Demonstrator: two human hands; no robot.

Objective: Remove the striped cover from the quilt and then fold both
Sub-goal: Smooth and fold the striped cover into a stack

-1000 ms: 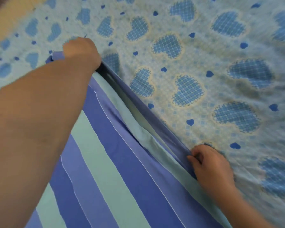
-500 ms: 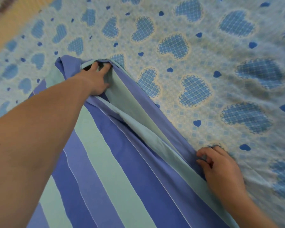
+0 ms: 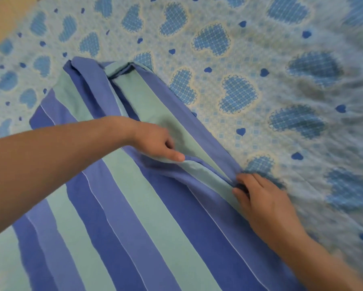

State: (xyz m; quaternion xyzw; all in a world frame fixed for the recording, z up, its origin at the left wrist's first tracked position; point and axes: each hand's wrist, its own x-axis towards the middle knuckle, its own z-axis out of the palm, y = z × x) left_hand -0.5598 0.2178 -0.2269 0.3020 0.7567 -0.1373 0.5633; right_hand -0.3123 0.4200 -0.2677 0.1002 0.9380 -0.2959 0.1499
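My right hand (image 3: 262,200) pinched the striped cover (image 3: 134,217) at its opened edge, lower centre; my left hand (image 3: 157,143) pinched the flap beside it. The heart-print quilt (image 3: 260,70) lay half-bared above; folding remained undone

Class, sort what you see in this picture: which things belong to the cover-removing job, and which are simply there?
Part of the job:
blue and green striped fabric cover
left hand, on the cover's edge
right hand, gripping the cover's edge

Simply there:
pale blue heart-patterned sheet beneath
tan surface at top left
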